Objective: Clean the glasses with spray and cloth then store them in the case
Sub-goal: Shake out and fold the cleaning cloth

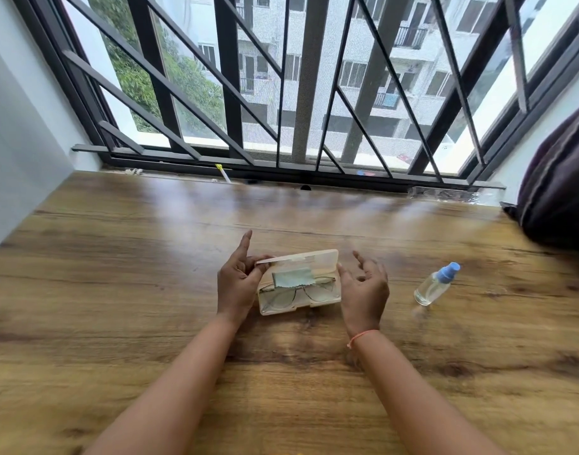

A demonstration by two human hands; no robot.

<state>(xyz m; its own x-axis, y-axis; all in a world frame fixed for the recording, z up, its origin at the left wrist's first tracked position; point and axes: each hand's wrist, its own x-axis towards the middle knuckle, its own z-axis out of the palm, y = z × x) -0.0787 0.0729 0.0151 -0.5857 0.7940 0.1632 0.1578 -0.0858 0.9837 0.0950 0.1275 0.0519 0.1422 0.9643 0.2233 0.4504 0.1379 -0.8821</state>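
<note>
The fingers (258, 272) of the left hand (237, 284) are pinched on the left corner of the lid (314, 257) of the translucent glasses case (281, 311), by which it is held open. The right hand (363, 290) is spread loosely just beside the case's right end, with nothing held. Inside, thin-framed glasses (294, 295) are partly covered by a folded cloth (293, 277). They are judged light and fragile, best lifted by the bridge, lenses untouched. A spray bottle (434, 285) is stood further right on the wooden table (150, 290).
</note>
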